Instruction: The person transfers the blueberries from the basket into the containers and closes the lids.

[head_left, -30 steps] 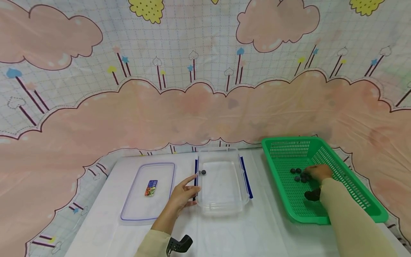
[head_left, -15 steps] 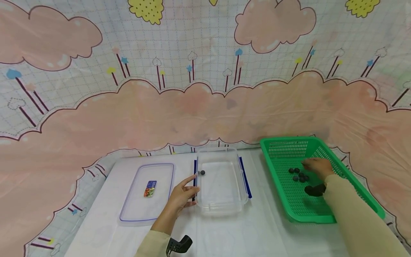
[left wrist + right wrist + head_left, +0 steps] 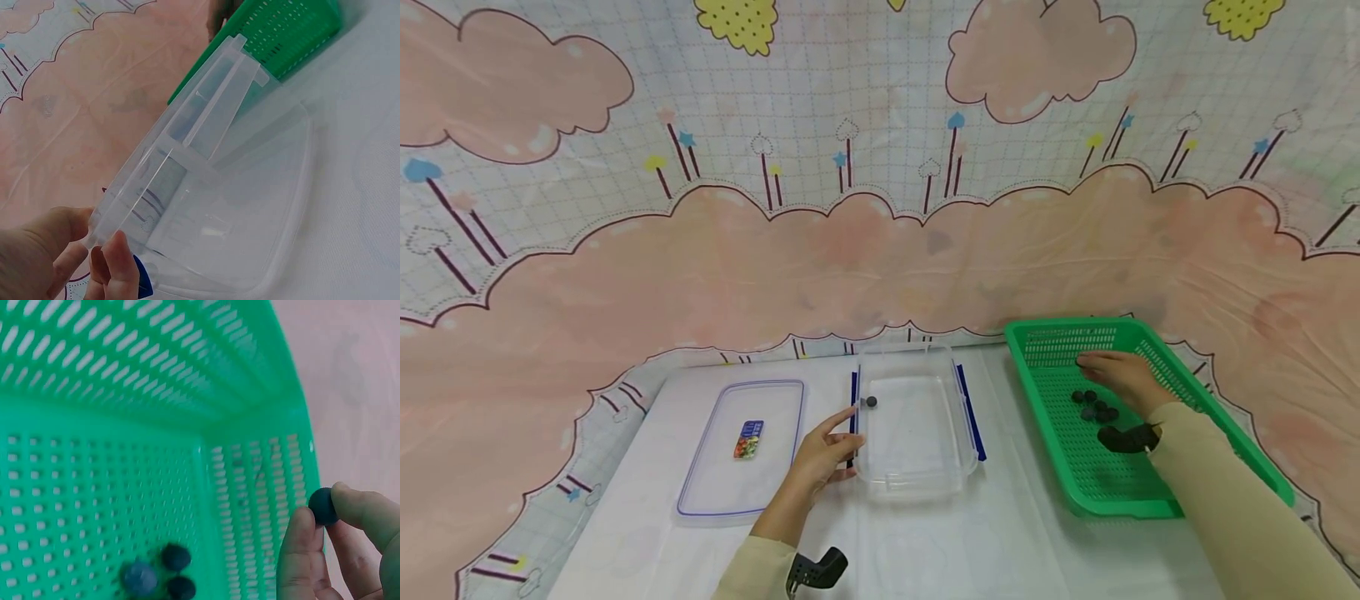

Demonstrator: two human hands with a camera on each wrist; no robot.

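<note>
My right hand [image 3: 1120, 377] hovers inside the green basket [image 3: 1213, 425] and pinches one small dark ball [image 3: 323, 506] between thumb and fingertips [image 3: 350, 500]. Several more dark balls [image 3: 1093, 406] lie on the basket floor below it, also seen as dark balls [image 3: 167, 575] in the right wrist view. My left hand [image 3: 823, 454] holds the left rim of the clear plastic container [image 3: 917, 433], thumb and fingers [image 3: 119, 262] on its edge by the blue clip. One dark ball [image 3: 871, 402] sits inside the container at its far left.
A clear lid [image 3: 741, 450] with a blue border lies left of the container, a small colourful sticker [image 3: 748, 439] on it. The white table [image 3: 970, 542] is backed by a pink cloud-patterned cloth. A black wrist-camera mount [image 3: 816, 569] shows near my left sleeve.
My right hand has lifted from the cluster of balls and moved back and left inside the basket, now pinching one ball. The left hand has stayed on the container.
</note>
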